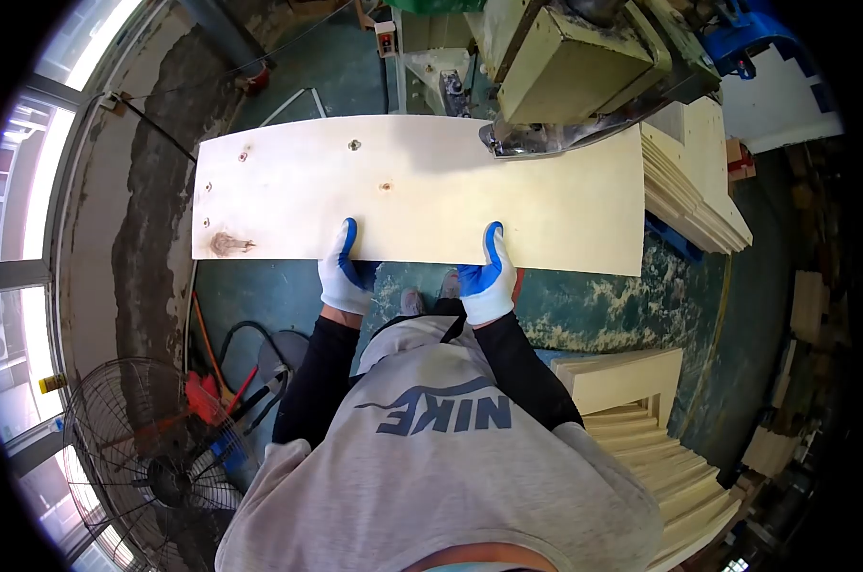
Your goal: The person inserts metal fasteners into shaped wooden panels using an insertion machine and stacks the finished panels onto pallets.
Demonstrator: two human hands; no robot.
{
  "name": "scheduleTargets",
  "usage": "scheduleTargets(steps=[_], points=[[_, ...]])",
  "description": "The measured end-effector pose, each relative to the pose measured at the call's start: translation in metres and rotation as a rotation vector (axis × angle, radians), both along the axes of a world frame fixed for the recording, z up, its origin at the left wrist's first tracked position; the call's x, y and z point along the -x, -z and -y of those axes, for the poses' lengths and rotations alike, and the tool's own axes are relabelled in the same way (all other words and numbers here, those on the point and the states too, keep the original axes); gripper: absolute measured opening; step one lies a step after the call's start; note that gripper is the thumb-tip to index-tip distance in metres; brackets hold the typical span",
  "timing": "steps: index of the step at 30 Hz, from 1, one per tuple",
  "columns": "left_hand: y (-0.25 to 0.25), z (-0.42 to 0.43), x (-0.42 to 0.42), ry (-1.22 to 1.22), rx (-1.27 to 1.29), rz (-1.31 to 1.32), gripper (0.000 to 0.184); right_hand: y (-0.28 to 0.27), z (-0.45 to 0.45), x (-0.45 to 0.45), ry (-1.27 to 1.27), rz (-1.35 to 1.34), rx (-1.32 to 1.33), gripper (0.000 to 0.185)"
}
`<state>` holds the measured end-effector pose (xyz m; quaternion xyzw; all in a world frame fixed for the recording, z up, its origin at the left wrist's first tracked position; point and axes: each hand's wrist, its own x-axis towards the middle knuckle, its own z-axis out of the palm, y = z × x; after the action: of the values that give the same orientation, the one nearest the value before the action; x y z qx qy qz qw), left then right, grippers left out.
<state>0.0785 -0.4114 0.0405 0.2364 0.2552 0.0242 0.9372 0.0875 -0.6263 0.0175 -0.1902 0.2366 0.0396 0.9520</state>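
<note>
A wide, pale plywood board (422, 205) lies across the view in front of me. My left hand (344, 272) grips its near edge left of the middle, thumb on top and fingers hidden below. Further right along that edge, my right hand (490, 276) holds it the same way. Both hands wear white gloves with blue coating. Several small round spots, some looking like metal fittings, dot the board's left half, and a dark knot (229, 244) marks its near left corner. The metal head of a machine (546, 138) reaches over the far right edge; whether it touches the board, I cannot tell.
Stacked wooden panels (694, 181) stand right of the board, and more wooden pieces (641, 458) are piled at my lower right. A large wire-caged fan (169, 477) stands at lower left, near a red-handled tool and cables. Windows (21, 191) line the left wall.
</note>
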Motion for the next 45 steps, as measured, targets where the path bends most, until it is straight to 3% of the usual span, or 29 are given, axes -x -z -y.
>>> scheduleTargets(steps=[10,11,13,16,20,34,41,44,45], points=[[-0.009,-0.005,-0.001,0.043,-0.056,0.027,0.03,-0.012,0.006,0.003,-0.193,-0.005,0.087,0.035],[-0.01,-0.005,0.001,0.054,-0.047,0.022,0.031,-0.018,0.012,0.006,-0.138,-0.031,0.228,0.035],[-0.011,-0.008,-0.002,0.071,-0.035,0.023,0.031,0.014,0.06,0.002,-0.007,0.051,0.03,0.038],[0.01,-0.018,-0.007,0.084,-0.14,0.062,0.032,-0.007,0.137,0.0,0.322,0.107,0.224,0.047],[0.011,-0.019,-0.014,0.049,-0.078,0.117,0.034,-0.01,0.187,-0.003,0.368,0.134,0.466,0.052],[-0.004,0.003,0.036,0.009,-0.105,0.038,0.035,-0.032,0.215,0.002,0.225,0.117,0.429,0.051],[0.002,0.114,0.098,0.071,0.026,-0.056,0.042,-0.025,0.319,0.005,0.226,0.225,0.454,0.053],[0.013,0.184,0.092,0.114,0.086,-0.069,0.045,-0.028,0.383,-0.005,0.24,0.233,0.389,0.054],[0.018,0.209,0.086,0.134,0.117,-0.056,0.046,-0.027,0.409,-0.011,0.271,0.227,0.479,0.053]])
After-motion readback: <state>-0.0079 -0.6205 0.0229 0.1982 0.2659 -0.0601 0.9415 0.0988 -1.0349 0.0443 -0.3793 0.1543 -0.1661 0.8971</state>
